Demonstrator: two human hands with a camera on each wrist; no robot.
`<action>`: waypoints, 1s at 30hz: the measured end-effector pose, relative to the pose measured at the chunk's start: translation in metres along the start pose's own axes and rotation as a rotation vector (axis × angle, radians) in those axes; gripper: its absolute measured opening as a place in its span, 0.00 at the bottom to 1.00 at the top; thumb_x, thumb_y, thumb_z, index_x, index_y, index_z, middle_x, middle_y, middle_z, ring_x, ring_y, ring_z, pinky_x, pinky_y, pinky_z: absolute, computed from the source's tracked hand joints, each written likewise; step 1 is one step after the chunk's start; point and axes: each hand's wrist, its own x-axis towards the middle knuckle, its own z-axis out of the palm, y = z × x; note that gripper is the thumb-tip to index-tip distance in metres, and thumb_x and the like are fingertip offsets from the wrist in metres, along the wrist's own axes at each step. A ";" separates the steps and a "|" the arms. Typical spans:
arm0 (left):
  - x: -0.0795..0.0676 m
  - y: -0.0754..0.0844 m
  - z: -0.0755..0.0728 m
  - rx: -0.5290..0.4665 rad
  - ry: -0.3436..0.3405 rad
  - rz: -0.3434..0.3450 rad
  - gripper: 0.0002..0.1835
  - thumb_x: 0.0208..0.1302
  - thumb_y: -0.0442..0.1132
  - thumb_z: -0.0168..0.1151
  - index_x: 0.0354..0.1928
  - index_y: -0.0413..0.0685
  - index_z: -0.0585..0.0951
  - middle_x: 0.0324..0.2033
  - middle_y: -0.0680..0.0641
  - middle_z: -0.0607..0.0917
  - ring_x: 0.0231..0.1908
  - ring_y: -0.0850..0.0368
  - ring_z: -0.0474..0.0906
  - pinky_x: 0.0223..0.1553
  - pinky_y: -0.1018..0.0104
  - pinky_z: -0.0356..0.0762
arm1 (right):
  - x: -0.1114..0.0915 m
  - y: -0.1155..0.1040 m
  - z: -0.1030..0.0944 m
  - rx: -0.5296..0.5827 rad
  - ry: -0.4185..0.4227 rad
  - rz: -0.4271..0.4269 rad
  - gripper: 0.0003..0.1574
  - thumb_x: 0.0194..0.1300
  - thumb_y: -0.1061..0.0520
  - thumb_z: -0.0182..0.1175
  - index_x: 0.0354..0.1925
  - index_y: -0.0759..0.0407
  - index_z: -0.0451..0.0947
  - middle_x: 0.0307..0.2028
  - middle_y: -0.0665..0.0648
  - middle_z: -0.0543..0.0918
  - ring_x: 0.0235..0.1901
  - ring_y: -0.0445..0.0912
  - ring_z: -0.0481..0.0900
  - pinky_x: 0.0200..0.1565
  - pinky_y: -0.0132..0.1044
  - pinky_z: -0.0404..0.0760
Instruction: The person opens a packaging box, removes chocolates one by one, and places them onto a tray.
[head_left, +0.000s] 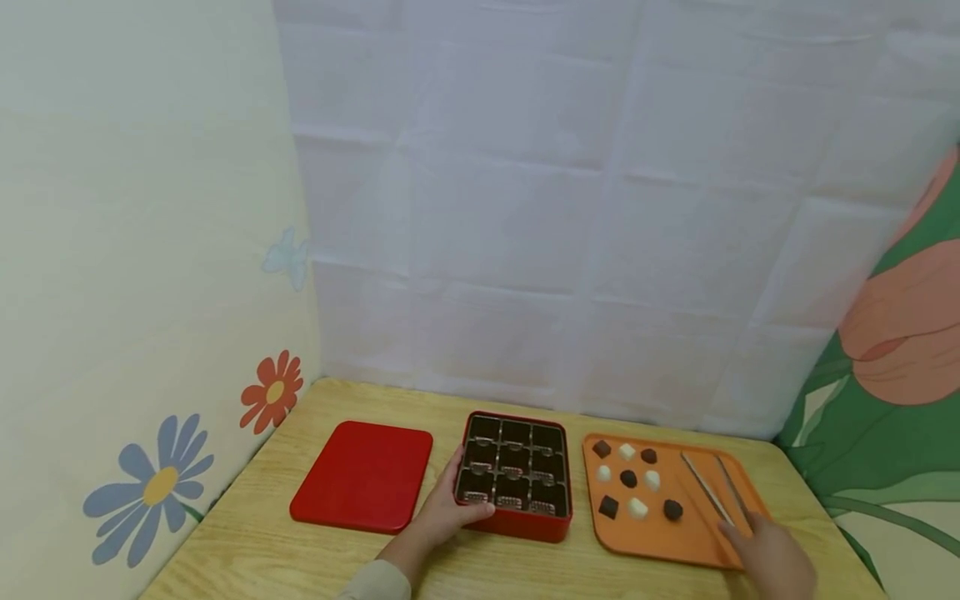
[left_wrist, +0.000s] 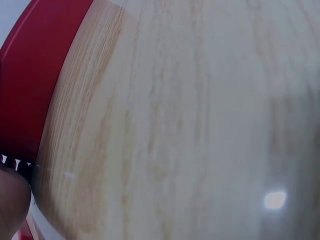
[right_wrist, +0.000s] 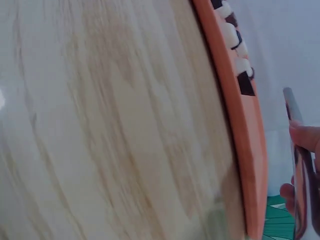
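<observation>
My left hand (head_left: 444, 510) grips a red square box (head_left: 525, 525) at its near left corner, thumb over the front rim and fingers along the left side. Inside the box sits a dark plastic insert (head_left: 513, 459) divided into several square compartments, with no chocolates visible in them. At the right, my right hand (head_left: 776, 557) holds metal tongs (head_left: 707, 487), their two arms spread apart with nothing between the tips. They are over the right part of an orange tray (head_left: 660, 542). Several white and dark chocolates, such as a white one (head_left: 637, 508) and a dark one (head_left: 672, 510), lie on the tray's left part.
A flat red lid (head_left: 367, 477) lies on the wooden table (head_left: 232, 542) left of the box. Behind the table hangs a white cloth (head_left: 487, 317). Flower-patterned walls (head_left: 135, 333) stand at both sides.
</observation>
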 end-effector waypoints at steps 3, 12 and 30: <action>0.000 -0.001 -0.001 -0.004 -0.001 0.000 0.60 0.50 0.35 0.76 0.78 0.50 0.45 0.74 0.32 0.53 0.67 0.35 0.60 0.65 0.36 0.59 | 0.005 -0.009 0.009 0.022 0.042 0.090 0.59 0.63 0.25 0.53 0.60 0.80 0.66 0.55 0.79 0.74 0.50 0.70 0.77 0.44 0.55 0.79; 0.000 -0.001 -0.004 -0.022 -0.014 0.007 0.60 0.51 0.34 0.76 0.78 0.49 0.45 0.74 0.33 0.54 0.65 0.38 0.62 0.65 0.39 0.61 | 0.013 -0.030 0.034 0.071 0.143 0.249 0.45 0.63 0.39 0.62 0.58 0.77 0.71 0.51 0.77 0.78 0.45 0.66 0.80 0.41 0.54 0.79; -0.001 -0.003 -0.006 -0.029 -0.019 0.021 0.60 0.51 0.35 0.76 0.78 0.49 0.45 0.74 0.33 0.53 0.65 0.39 0.62 0.66 0.40 0.61 | 0.012 -0.031 0.047 0.062 0.201 0.220 0.47 0.61 0.35 0.63 0.52 0.78 0.71 0.37 0.72 0.81 0.35 0.59 0.82 0.31 0.46 0.79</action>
